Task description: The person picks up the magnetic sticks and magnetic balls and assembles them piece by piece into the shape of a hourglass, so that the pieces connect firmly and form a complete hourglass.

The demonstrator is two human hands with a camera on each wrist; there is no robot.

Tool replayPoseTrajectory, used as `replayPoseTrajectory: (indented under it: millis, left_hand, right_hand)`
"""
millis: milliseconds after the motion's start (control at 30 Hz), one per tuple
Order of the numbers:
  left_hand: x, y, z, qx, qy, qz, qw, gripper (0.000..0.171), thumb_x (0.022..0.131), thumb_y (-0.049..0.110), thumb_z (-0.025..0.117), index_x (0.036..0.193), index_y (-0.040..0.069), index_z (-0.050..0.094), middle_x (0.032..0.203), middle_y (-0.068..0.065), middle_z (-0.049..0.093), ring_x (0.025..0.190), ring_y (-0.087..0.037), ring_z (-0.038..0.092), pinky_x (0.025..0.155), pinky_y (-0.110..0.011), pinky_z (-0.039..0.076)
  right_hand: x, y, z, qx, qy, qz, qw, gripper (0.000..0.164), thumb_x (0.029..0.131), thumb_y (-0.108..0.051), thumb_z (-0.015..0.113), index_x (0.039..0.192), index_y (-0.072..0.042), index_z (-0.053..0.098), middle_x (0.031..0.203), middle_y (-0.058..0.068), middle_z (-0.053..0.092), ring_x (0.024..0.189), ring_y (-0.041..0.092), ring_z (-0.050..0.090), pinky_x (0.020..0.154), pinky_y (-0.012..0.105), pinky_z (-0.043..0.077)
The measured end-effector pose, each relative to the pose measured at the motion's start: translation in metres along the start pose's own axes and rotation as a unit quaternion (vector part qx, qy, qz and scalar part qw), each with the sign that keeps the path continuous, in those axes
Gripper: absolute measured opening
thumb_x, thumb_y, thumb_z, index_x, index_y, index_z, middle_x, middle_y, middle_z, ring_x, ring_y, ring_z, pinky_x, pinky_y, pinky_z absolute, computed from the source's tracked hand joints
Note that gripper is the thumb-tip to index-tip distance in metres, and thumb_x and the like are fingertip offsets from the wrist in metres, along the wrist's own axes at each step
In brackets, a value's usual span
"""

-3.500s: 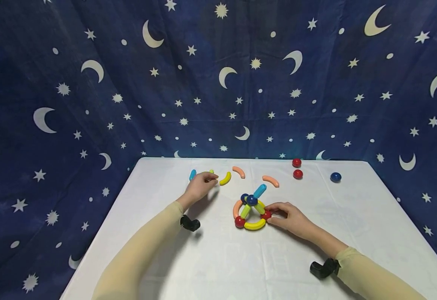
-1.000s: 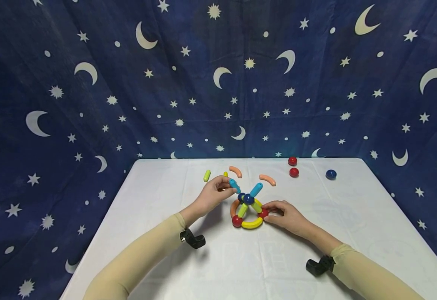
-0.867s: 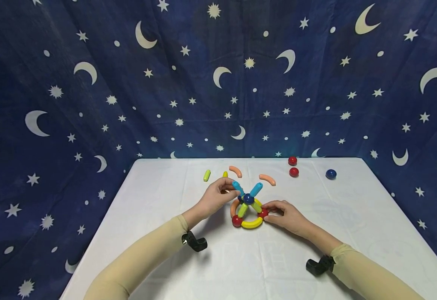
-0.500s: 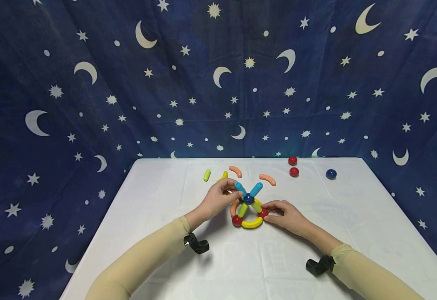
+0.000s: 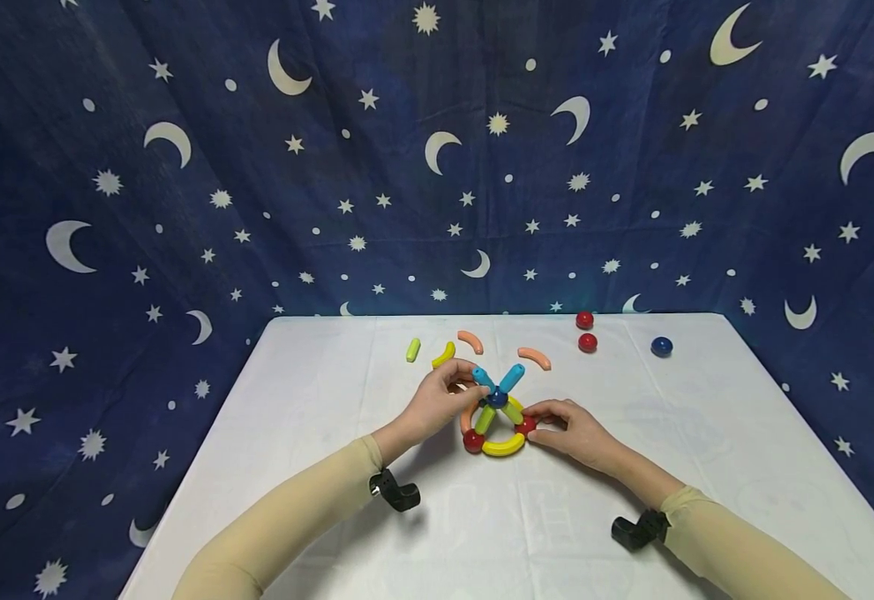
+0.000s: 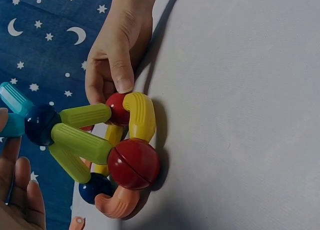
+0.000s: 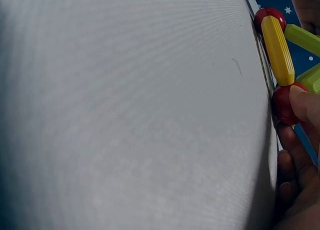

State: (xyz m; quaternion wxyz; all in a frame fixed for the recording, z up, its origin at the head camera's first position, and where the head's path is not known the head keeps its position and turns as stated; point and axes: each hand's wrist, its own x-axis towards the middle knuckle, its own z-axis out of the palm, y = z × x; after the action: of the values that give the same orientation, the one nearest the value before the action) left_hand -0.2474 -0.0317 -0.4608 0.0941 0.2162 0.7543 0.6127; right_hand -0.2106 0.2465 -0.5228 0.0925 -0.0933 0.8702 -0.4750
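Note:
A building-toy structure of balls and sticks stands mid-table in the head view. Its ring joins a yellow curved stick (image 5: 503, 448), a red ball (image 5: 472, 441) and other pieces; green sticks (image 6: 82, 142) rise to a top blue ball (image 5: 497, 398). My left hand (image 5: 438, 403) pinches a light-blue stick (image 5: 483, 378), whose lower end meets that ball. A second light-blue stick (image 5: 512, 377) slants up from the same ball. With thumb and fingers, my right hand (image 5: 579, 435) grips the right red ball (image 7: 286, 104) of the ring.
Behind the structure lie a loose green stick (image 5: 413, 350), a yellow curved stick (image 5: 444, 355) and two orange curved sticks (image 5: 470, 342). Two red balls (image 5: 587, 342) and a blue ball (image 5: 661, 347) sit at the back right. A star-patterned cloth hangs behind the table.
My left hand has picked up the light-blue stick from the back left and carried it right to the top blue ball. My right hand has kept its grip on the red ball.

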Motion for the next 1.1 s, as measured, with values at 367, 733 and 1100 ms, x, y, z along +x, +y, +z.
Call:
replayPoseTrajectory:
  millis: [367, 733, 1100]
  left_hand:
    - [0.000, -0.006, 0.004, 0.013, 0.004, 0.008, 0.9999, 0.023, 0.094, 0.021, 0.075, 0.113, 0.010, 0.068, 0.104, -0.001, 0.070, 0.098, -0.019, 0.062, 0.086, -0.033, 0.048]
    - [-0.003, -0.012, 0.011, 0.057, -0.021, -0.009, 0.9981, 0.025, 0.094, 0.030, 0.077, 0.112, 0.017, 0.066, 0.111, -0.006, 0.065, 0.100, -0.021, 0.061, 0.090, -0.035, 0.051]
    - [-0.004, -0.010, 0.012, 0.069, -0.024, 0.002, 0.9973, 0.020, 0.095, 0.027, 0.076, 0.109, 0.014, 0.068, 0.107, 0.000, 0.068, 0.102, -0.020, 0.058, 0.092, -0.037, 0.049]
  right_hand:
    - [0.000, 0.000, 0.000, -0.006, 0.001, 0.000, 1.000, 0.039, 0.091, -0.036, 0.079, 0.126, -0.019, 0.071, 0.121, -0.001, 0.065, 0.116, 0.023, 0.053, 0.104, 0.047, 0.044]
    - [0.000, 0.000, 0.000, -0.002, -0.001, 0.002, 1.000, 0.039, 0.091, -0.036, 0.079, 0.126, -0.020, 0.071, 0.122, -0.001, 0.064, 0.116, 0.023, 0.053, 0.104, 0.047, 0.044]
    - [-0.004, -0.001, -0.003, -0.010, -0.011, -0.015, 1.000, 0.035, 0.090, -0.038, 0.080, 0.120, -0.023, 0.074, 0.113, -0.002, 0.065, 0.107, 0.022, 0.053, 0.094, 0.043, 0.047]
